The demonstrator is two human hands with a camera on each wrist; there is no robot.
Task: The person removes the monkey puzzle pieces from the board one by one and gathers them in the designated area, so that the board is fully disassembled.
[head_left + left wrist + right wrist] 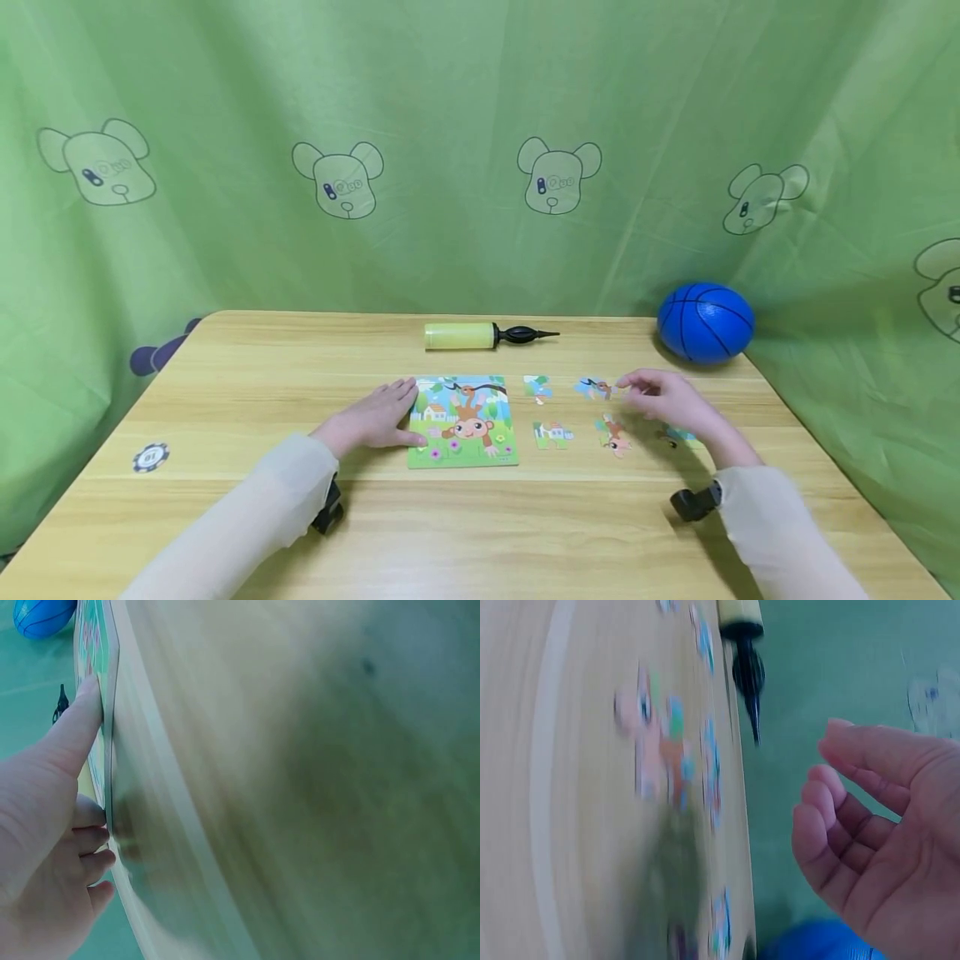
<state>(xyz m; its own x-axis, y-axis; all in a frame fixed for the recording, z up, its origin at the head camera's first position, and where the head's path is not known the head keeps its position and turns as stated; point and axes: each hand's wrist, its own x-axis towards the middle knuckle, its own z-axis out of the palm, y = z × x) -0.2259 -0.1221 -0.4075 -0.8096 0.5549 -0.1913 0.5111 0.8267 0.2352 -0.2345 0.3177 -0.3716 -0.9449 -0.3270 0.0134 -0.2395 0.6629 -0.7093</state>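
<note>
A square monkey jigsaw puzzle board lies on the table. My left hand rests at its left side, thumb on the lower left corner and fingers along the edge. My right hand is raised over the loose jigsaw pieces with loosely bent fingers and nothing between them, as the right wrist view shows. Near its fingertips lies a piece with a branch, and below that a monkey piece. A house piece and a blue-green piece lie beside the board. Another piece is partly hidden under the right hand.
A yellow hand pump with a black nozzle lies behind the board. At the back right corner sits a blue ball. A poker chip lies on the left of the wooden table. Green curtain surrounds the back and sides.
</note>
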